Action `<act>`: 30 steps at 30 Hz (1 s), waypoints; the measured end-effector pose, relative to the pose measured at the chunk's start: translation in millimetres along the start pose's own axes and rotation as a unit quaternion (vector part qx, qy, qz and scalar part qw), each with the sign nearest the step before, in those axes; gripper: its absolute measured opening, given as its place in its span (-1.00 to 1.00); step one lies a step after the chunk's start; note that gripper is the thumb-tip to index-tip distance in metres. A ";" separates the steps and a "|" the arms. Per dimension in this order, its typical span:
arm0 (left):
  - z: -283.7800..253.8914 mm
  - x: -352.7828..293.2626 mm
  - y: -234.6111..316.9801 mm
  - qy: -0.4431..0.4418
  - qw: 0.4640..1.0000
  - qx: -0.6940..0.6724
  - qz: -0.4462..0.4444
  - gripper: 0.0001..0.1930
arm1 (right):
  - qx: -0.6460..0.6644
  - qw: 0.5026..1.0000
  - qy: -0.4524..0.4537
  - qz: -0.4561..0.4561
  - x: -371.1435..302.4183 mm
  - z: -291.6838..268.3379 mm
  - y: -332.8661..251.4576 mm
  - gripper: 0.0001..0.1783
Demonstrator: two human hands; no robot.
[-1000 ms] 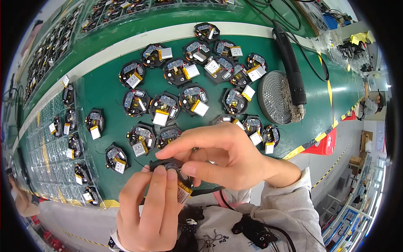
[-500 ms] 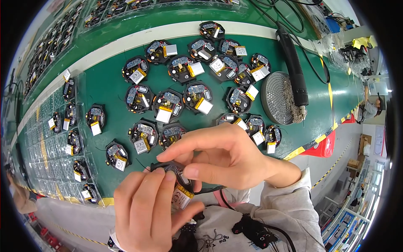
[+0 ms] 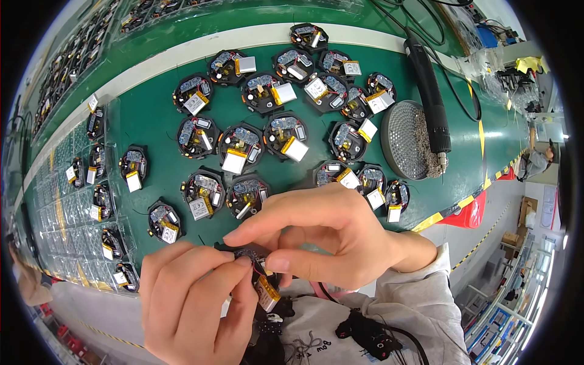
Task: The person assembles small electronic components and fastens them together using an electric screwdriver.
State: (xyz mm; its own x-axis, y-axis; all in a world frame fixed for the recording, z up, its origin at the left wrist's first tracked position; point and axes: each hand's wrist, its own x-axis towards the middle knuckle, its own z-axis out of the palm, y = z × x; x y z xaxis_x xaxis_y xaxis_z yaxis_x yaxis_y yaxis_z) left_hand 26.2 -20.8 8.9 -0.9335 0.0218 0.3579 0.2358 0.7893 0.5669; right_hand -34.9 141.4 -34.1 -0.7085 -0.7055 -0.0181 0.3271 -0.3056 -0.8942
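Note:
Near the table's front edge, both my hands hold a round black device housing (image 3: pixel 250 252) with a circuit board inside. A silver pouch battery (image 3: pixel 267 295) with yellow tape hangs from its near side. My left hand (image 3: pixel 198 298) has thumb and fingertips pressed together at the left part of the board; what lies between those tips is too small to see. Around the right side curls my right hand (image 3: pixel 331 237), its thumb on the near edge and its index finger stretched over the far rim. Fingers cover much of the housing.
Several similar housings with batteries lie across the green table (image 3: pixel 152 103). A black electric screwdriver (image 3: pixel 429 97) rests over a round dish of screws (image 3: pixel 401 143) on the right. At left stands a clear compartment tray (image 3: pixel 58 213) with more units.
My left hand has shifted left, its fingers now bent more and bunched at the board's left part. More of the hanging battery's surroundings show. My right hand keeps its grip.

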 end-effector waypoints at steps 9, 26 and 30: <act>-1.3 -1.1 -0.5 -0.010 0.999 0.022 0.024 -0.70 | -0.022 0.999 -0.020 -0.017 2.8 -1.6 -1.6 -0.59; -9.5 -74.5 -40.0 -0.059 0.997 0.015 0.046 -0.62 | -0.261 0.960 -0.103 0.006 2.3 14.9 17.3 -0.48; -3.4 -80.2 -69.5 -0.081 0.996 -0.001 -0.039 -0.58 | -0.418 0.895 -0.140 -0.062 3.0 5.3 23.2 -0.57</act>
State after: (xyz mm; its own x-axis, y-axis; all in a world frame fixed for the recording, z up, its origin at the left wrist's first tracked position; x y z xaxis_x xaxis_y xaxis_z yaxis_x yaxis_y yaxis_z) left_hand 85.6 -79.4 -56.7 -0.9803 0.0591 0.1883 0.1610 0.7910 0.5903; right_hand -26.2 128.8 -52.5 -0.4840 -0.8679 0.1122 -0.4085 0.1107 -0.9060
